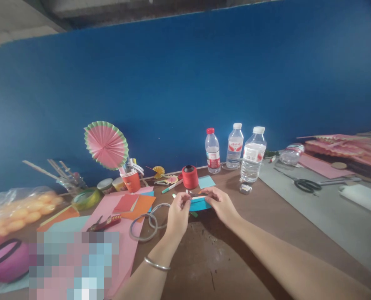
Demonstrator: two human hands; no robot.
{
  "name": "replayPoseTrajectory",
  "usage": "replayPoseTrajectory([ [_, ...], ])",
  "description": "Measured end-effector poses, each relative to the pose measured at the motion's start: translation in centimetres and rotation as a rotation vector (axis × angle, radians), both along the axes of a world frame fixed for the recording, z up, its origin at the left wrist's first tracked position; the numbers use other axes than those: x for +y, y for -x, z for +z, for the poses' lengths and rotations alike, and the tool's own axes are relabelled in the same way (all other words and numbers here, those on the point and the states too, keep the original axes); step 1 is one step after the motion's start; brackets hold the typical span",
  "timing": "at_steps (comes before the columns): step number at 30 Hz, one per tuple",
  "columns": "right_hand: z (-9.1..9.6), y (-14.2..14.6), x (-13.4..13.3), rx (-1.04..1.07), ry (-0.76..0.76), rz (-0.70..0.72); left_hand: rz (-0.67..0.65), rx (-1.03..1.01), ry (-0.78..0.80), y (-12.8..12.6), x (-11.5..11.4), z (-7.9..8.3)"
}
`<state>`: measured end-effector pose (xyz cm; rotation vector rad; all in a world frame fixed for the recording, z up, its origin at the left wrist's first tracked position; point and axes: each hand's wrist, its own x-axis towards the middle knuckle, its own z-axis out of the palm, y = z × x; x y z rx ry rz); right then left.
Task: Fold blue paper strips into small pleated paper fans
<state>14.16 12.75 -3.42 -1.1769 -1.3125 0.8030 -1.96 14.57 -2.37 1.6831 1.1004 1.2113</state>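
A small piece of blue paper [199, 204] is held above the brown table [200, 258], spanning the gap between my two hands. My left hand [180, 208] pinches its left end, a silver bangle on that wrist. At the right end, the thumb and fingers of my right hand [221, 204] close on the paper. Along its upper edge lies a pale strip with something dark, too small to make out. Just behind my hands stands a red spool [190, 177] with a black top. Beside that lies a light blue paper square [207, 182].
Three bottles [235, 146] stand at the back right. Scissors [307, 185] rest on a grey mat [297, 216]. To the left are wire rings [143, 238], coloured paper [141, 206], pliers [105, 223], a red cup [131, 181] holding a pink paper fan [106, 146], and bagged orange balls [26, 212].
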Motion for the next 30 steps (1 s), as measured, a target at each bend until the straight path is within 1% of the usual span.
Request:
replayPoseTrajectory([
  [2, -0.1, 0.0, 0.0, 0.01, -0.014, -0.002, -0.013, 0.084, -0.053, 0.0, -0.2, 0.1],
  [5, 0.1, 0.0, -0.1, 0.016, -0.008, 0.035, -0.009, 0.152, -0.08, 0.1, -0.1, 0.1],
  [7, 0.2, 0.1, -0.2, 0.051, 0.011, 0.064, -0.014, 0.136, -0.069, 0.2, 0.0, 0.0],
  [10, 0.4, 0.3, -0.4, 0.067, 0.011, 0.081, -0.036, 0.056, -0.018, 0.1, 0.0, 0.1],
  [13, 0.6, 0.4, -0.6, -0.037, -0.002, 0.08, -0.04, -0.003, 0.024, 0.0, -0.1, 0.4],
  [16, 0.9, 0.4, -0.7, -0.118, 0.0, 0.054, -0.04, -0.021, 0.036, -0.1, -0.2, 0.6],
  [19, 1.1, 0.3, -0.8, -0.121, 0.018, 0.018, -0.027, -0.008, 0.035, -0.1, -0.2, 0.6],
  [24, 0.9, 0.4, -0.7, -0.088, 0.038, 0.013, 0.007, 0.033, 0.024, 0.1, -0.2, 0.5],
  [30, 0.3, 0.4, -0.4, -0.081, 0.022, 0.007, 0.016, 0.094, -0.051, 0.1, -0.4, 0.3],
])
